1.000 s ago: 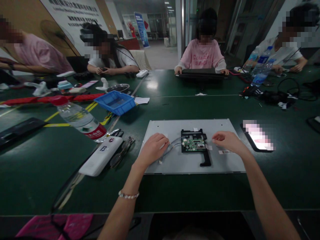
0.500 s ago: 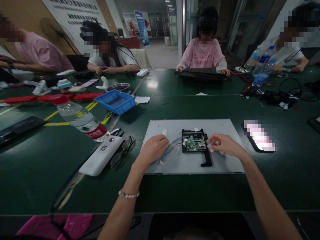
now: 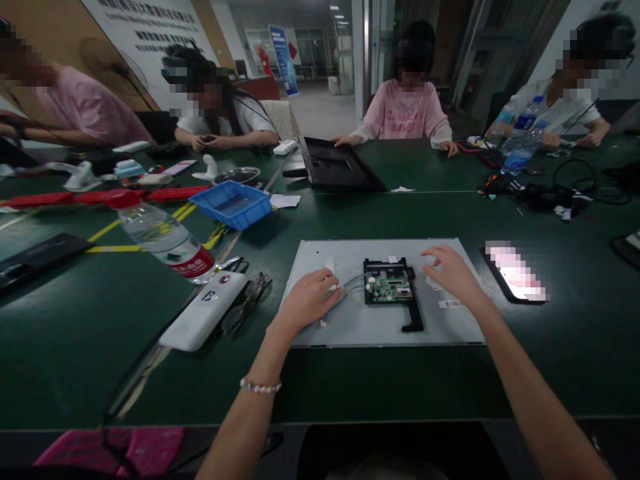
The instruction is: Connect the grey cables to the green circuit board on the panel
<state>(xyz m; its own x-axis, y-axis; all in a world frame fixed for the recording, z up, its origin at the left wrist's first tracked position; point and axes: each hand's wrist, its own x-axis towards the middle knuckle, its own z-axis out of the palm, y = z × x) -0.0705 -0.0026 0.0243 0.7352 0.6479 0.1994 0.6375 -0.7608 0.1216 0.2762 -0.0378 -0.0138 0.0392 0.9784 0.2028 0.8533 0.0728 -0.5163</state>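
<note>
A flat grey panel [image 3: 345,330] lies on the table, bearing a black plastic bracket [image 3: 413,317] and a green circuit board [image 3: 387,289]. From the board's left side runs a thin grey cable [image 3: 356,280], partly hidden under my left hand [image 3: 311,295]. That hand's fingers are curled down over the cable, close to a white tape tab [image 3: 329,264]. My right hand [image 3: 453,273] hovers at the board's right with thumb and fingers apart, holding nothing. Below its fingers, white labels [image 3: 450,304] show on the panel.
Left of the panel are glasses [image 3: 245,307], a white power bank [image 3: 205,310] and a tilted water bottle [image 3: 165,233]. A blue tray [image 3: 233,203] stands farther back. A phone [image 3: 515,272] lies right. Across the table, a person's hand touches a tilted black frame [image 3: 340,163].
My right hand has moved off the board's right edge, its fingers opening and uncovering labels. My left hand has barely shifted. Across the table, the black frame has swung left and stands tilted.
</note>
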